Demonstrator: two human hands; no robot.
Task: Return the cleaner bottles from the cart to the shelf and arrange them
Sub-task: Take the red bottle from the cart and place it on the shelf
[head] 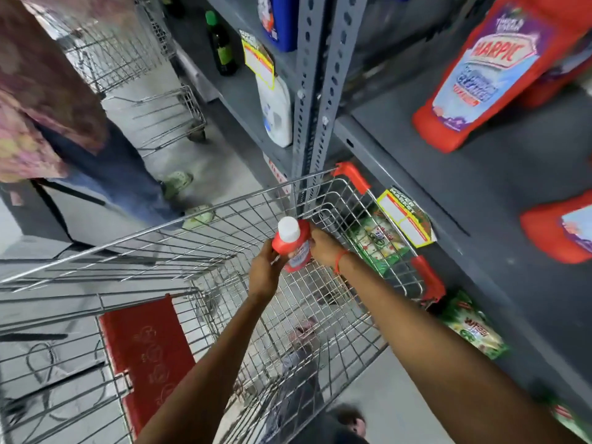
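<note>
A red cleaner bottle point(293, 243) with a white cap is held upright over the wire cart point(192, 232), near its far right corner. My left hand point(264, 267) grips its left side and my right hand point(323, 246) grips its right side. On the grey shelf point(448, 174) to the right stands a red Harpic bottle point(487, 68), and part of another red bottle point(557, 232) shows at the right edge. I see no other bottle in the cart basket.
A person in a patterned top and jeans point(105, 168) stands left of the cart. A second wire cart point(134, 59) is behind them. Green packets point(378, 241) sit on the lower shelf. A white bottle point(277, 113) and a dark green bottle point(221, 46) stand on the left shelf bay.
</note>
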